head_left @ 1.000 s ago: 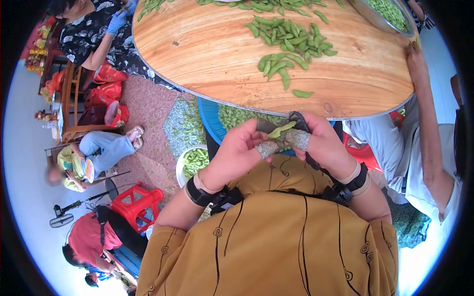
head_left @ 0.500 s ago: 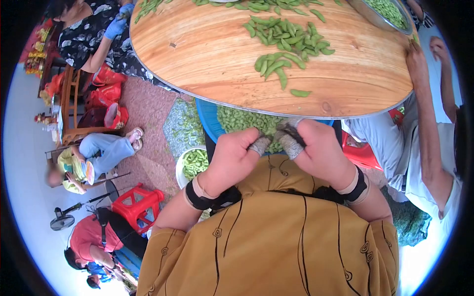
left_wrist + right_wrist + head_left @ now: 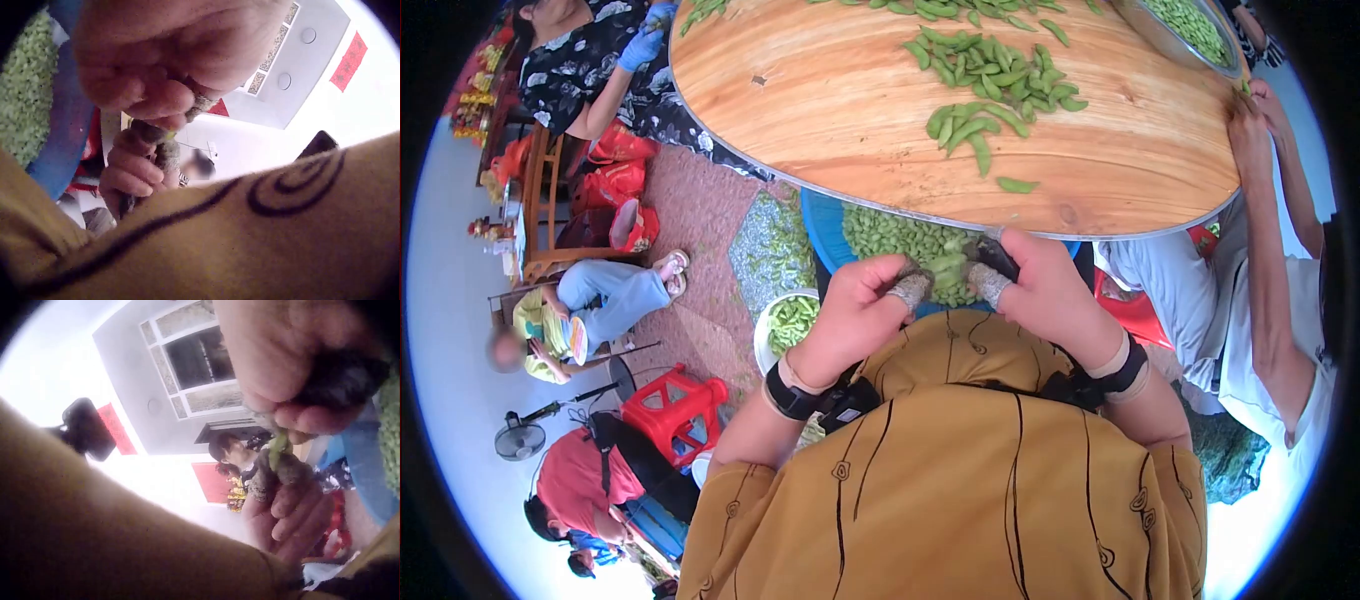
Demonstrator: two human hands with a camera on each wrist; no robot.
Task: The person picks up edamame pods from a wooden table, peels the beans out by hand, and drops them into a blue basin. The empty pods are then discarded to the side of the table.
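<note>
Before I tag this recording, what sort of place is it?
Probably an indoor room in a home, though a small workroom is possible: there's a standing fan, a red paper on the wall, and a wooden table with green pods on it.

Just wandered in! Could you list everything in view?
Wooden table: one, light brown, top
Metal bowl: one, silvery, upper right
Basin: one, blue, by the table's edge
Tub: one, white, left of the basin
Bean pods: many, green, on table and in tub
Shelled beans: many, green, in bowl and basin
Bags: several, red, left
Stool: one, red, lower left
Fan: one, black, lower left
Other people: at least five, varied clothes, both sides
Shirt: one, mustard, bottom centre
Wrist straps: two, black, both wrists
Left hand: one, grey finger wraps, pinching a pod
Right hand: one, grey finger wraps, on the same pod
</note>
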